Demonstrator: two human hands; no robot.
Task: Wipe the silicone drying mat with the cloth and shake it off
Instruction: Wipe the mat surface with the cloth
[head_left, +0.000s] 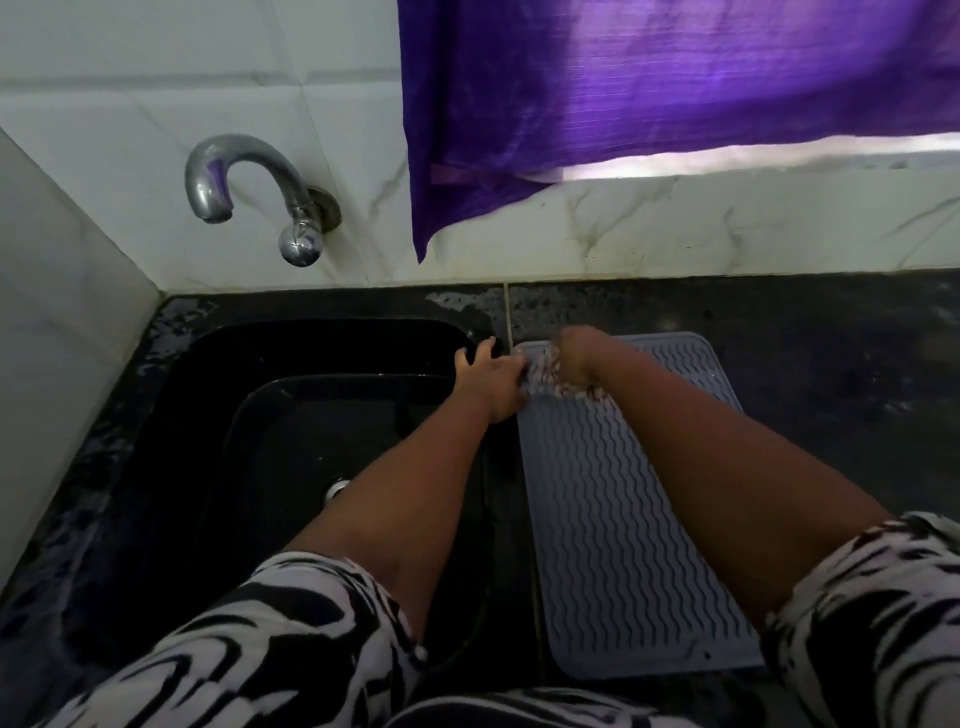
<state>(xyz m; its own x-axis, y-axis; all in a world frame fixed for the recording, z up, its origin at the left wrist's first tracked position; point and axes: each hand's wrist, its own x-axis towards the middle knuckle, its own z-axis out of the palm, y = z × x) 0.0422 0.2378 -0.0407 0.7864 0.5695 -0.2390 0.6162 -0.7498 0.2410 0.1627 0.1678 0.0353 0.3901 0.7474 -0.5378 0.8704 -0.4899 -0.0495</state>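
Right hand (574, 358) and cloth (545, 376) are motion-blurred

Grey ribbed mat (618, 525) lies flat on dark counter (831, 374) just right of black sink (291, 415). Right hand (576, 358), blurred, fisted on a patterned cloth (545, 376) at mat's far left corner; left hand (491, 376) spread flat on the sink rim beside that corner, touching the cloth. Tap (249, 192) on tiled wall, purple curtain (649, 93) above.

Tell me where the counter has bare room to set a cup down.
Bare counter lies right of the drying mat, up to the wall. The mat's near half is free. Crowded: its far left corner, where the left hand and right hand work the cloth.
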